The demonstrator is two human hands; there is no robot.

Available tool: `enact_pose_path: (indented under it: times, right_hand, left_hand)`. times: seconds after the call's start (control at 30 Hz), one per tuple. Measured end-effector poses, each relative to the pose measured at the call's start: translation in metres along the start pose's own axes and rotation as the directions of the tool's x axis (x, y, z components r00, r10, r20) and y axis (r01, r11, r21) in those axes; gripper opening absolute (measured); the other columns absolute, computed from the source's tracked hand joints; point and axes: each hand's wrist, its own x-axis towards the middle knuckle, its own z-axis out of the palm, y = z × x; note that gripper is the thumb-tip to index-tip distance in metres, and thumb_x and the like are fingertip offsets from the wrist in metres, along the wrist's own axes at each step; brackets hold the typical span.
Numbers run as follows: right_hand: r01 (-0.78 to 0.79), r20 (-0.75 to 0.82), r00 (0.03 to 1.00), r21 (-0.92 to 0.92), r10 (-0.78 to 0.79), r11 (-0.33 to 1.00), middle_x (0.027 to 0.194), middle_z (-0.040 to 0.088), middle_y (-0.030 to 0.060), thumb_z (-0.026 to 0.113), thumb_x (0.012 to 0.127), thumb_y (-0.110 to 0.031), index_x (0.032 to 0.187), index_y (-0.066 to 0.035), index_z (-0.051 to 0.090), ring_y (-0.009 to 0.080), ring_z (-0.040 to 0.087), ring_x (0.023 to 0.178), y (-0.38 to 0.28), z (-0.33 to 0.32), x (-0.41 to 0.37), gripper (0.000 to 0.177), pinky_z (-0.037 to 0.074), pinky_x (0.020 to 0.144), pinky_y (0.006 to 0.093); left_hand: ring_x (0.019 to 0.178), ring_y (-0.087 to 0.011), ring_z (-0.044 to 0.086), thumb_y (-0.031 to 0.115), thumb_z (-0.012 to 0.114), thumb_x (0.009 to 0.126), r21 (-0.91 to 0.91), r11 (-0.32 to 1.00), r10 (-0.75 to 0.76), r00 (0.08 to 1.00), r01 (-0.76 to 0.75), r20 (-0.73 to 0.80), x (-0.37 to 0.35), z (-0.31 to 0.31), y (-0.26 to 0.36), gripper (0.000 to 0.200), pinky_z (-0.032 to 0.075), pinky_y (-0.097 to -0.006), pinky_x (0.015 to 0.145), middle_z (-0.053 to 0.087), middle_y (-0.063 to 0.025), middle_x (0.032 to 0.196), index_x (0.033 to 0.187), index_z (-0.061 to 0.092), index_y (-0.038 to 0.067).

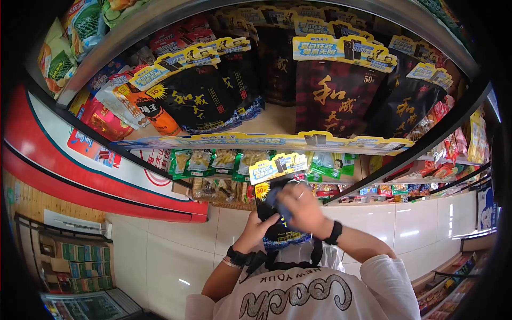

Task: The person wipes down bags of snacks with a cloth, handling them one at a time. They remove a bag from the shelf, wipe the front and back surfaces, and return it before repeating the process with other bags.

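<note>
A black snack bag (pixel 281 234) with yellow lettering and a blue wave pattern along its bottom is held upright before my chest. Its blue and yellow header card (pixel 278 167) rises above it, beside a yellow "30" burst. My left hand (pixel 258 228) grips the bag's left side, with the thumb across its front. Fingers of my right hand (pixel 305 209), smeared by motion, are closed on a dark blue cloth (pixel 279 205) against the front of the bag. The cloth and hand hide part of the print.
Above me, a shelf (pixel 280 120) carries several similar black bags (pixel 341 98) and an orange bag (pixel 160 114). Green snack packets (pixel 221 160) sit on the level below. A red and white cabinet (pixel 106 160) stands at left, tiled floor (pixel 160 240) beneath. More snack racks (pixel 453 282) line the right.
</note>
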Motion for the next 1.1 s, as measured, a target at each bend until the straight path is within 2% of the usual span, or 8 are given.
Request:
enact_pose_path:
  times: [0.07, 0.27, 0.37, 0.5, 0.67, 0.87, 0.97, 1.1]
  right_hand:
    - [-0.259, -0.108, 0.961, -0.029, 0.255, 0.965, 0.113, 0.053, 0.0189, 0.066, 0.062, 0.002, 0.118, -0.004, 0.052, 0.0403, 0.053, 0.101, 0.012, -0.004, 0.015, 0.058, 0.047, 0.083, 0.0446]
    - [-0.006, 0.129, 0.992, -0.026, 0.009, 1.0, 0.111, 0.054, 0.014, 0.073, 0.062, -0.013, 0.106, -0.009, 0.058, 0.0328, 0.055, 0.098, -0.017, 0.002, -0.002, 0.046, 0.046, 0.083, 0.0462]
    - [-0.226, -0.03, 0.974, -0.125, 0.224, 0.966, 0.111, 0.055, 0.0126, 0.074, 0.056, -0.008, 0.107, -0.009, 0.059, 0.0336, 0.056, 0.097, 0.015, -0.004, 0.008, 0.053, 0.051, 0.079, 0.0428]
    - [0.056, 0.149, 0.986, 0.102, -0.071, 0.993, 0.111, 0.056, 0.0124, 0.073, 0.051, -0.005, 0.109, -0.008, 0.06, 0.0345, 0.056, 0.096, -0.023, 0.002, -0.011, 0.06, 0.051, 0.079, 0.0416]
    - [-0.166, 0.012, 0.986, -0.056, 0.167, 0.984, 0.108, 0.058, 0.011, 0.073, 0.052, -0.005, 0.104, -0.008, 0.062, 0.0335, 0.057, 0.096, 0.015, -0.005, 0.0, 0.053, 0.05, 0.08, 0.0433]
    - [0.188, 0.215, 0.954, 0.117, -0.209, 0.975, 0.111, 0.057, 0.0098, 0.077, 0.047, -0.01, 0.106, -0.009, 0.062, 0.0315, 0.057, 0.095, -0.004, -0.001, -0.019, 0.061, 0.051, 0.086, 0.0402]
    - [-0.114, 0.013, 0.993, -0.074, 0.115, 0.991, 0.111, 0.058, 0.0091, 0.075, 0.048, -0.007, 0.107, -0.009, 0.061, 0.0309, 0.056, 0.097, 0.028, -0.012, 0.001, 0.061, 0.051, 0.082, 0.0403]
    - [0.13, 0.224, 0.962, 0.12, -0.154, 0.984, 0.11, 0.059, 0.0075, 0.075, 0.048, -0.008, 0.108, -0.011, 0.061, 0.0301, 0.056, 0.097, -0.005, -0.01, -0.021, 0.062, 0.05, 0.079, 0.0408]
  left_hand:
    - [0.094, -0.01, 0.06, 0.01, 0.065, 0.09, -0.053, 0.991, -0.125, 0.992, 0.126, 0.018, -0.004, 0.003, 0.014, 0.025, 0.048, -0.0273, 0.086, 0.066, -0.0017, 0.104, 0.112, 0.062, -0.001]
    - [0.094, -0.0086, 0.059, 0.013, 0.06, 0.095, -0.048, 0.999, -0.02, 0.998, 0.017, -0.062, -0.001, 0.005, 0.008, 0.023, 0.048, -0.0256, 0.084, 0.065, -0.0007, 0.104, 0.113, 0.061, -0.001]
    - [0.094, -0.0077, 0.058, 0.02, 0.056, 0.099, -0.089, 0.982, -0.169, 0.985, 0.167, -0.02, -0.009, -0.001, 0.004, 0.027, 0.048, -0.026, 0.082, 0.063, -0.0005, 0.106, 0.117, 0.06, 0.0]
    - [0.093, -0.0084, 0.059, 0.029, 0.046, 0.103, -0.129, 0.991, -0.065, 0.981, 0.041, -0.183, -0.001, 0.006, -0.009, 0.035, 0.049, -0.0256, 0.079, 0.063, -0.0019, 0.106, 0.118, 0.058, 0.0]
    - [0.092, -0.0134, 0.065, 0.032, 0.046, 0.103, -0.237, 0.955, -0.225, 0.958, 0.18, -0.176, -0.003, 0.003, -0.005, 0.037, 0.054, -0.0303, 0.082, 0.066, -0.0062, 0.107, 0.119, 0.056, 0.001]
    - [0.091, -0.0141, 0.066, 0.031, 0.047, 0.102, -0.274, 0.95, -0.207, 0.958, 0.149, -0.197, 0.002, 0.001, -0.009, 0.035, 0.054, -0.0295, 0.081, 0.066, -0.0069, 0.106, 0.118, 0.057, 0.001]
    - [0.095, -0.0111, 0.062, 0.03, 0.046, 0.103, -0.284, 0.941, -0.244, 0.951, 0.184, -0.192, -0.003, 0.005, 0.009, 0.034, 0.05, -0.0286, 0.085, 0.064, -0.0033, 0.105, 0.119, 0.057, 0.002]
    - [0.096, -0.0116, 0.062, 0.031, 0.046, 0.103, -0.284, 0.953, -0.164, 0.969, 0.107, -0.185, 0.0, 0.005, 0.006, 0.036, 0.05, -0.0294, 0.085, 0.064, -0.0035, 0.106, 0.122, 0.056, 0.002]
